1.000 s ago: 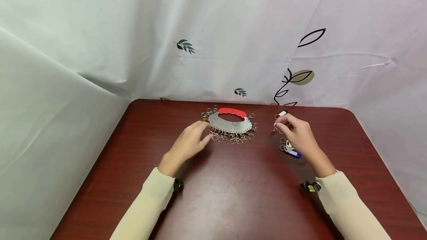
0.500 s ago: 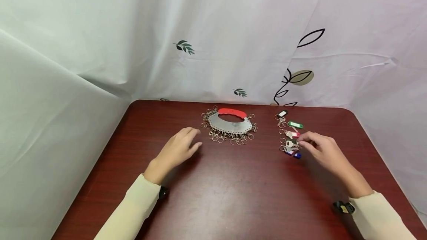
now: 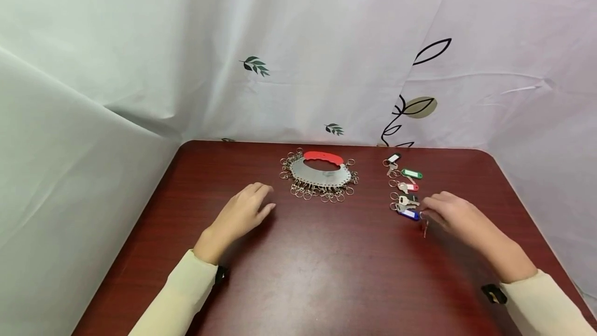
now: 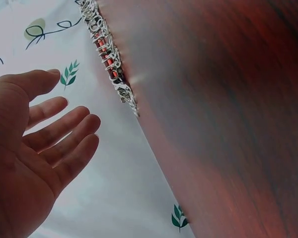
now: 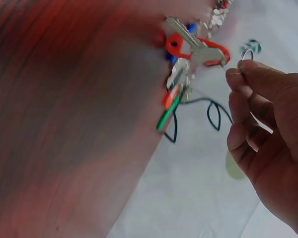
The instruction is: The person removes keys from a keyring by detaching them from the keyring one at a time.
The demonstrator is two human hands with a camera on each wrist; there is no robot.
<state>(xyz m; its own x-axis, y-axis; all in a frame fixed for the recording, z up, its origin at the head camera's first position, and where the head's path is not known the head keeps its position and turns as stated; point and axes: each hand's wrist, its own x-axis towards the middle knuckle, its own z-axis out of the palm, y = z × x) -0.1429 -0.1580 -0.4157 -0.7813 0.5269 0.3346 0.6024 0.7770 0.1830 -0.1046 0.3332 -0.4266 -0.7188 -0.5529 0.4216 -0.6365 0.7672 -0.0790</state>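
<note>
My right hand [image 3: 459, 219] pinches a split ring [image 5: 247, 53] between thumb and fingertips, over the right side of the table. From that ring hang a silver key [image 5: 191, 42] and a red key tag [image 5: 173, 51]. Close by on its left lie the blue key tag [image 3: 409, 215] and silver keys [image 3: 408, 200]. My left hand [image 3: 240, 209] hovers with relaxed fingers and holds nothing. Ahead of it rests a curved metal plate [image 3: 322, 175] with a red handle [image 3: 323, 157], its edge lined with small clasps and rings.
Farther back in the same column lie a red key tag [image 3: 412, 187], a green key tag [image 3: 412, 174] and a black key tag [image 3: 394, 158], with keys and rings. A white printed curtain [image 3: 289, 92] borders the dark red table [image 3: 326, 274].
My right hand has moved right and nearer me, past the column of tags, still pinching the small red item. My left hand has drawn back left, away from the metal plate.
</note>
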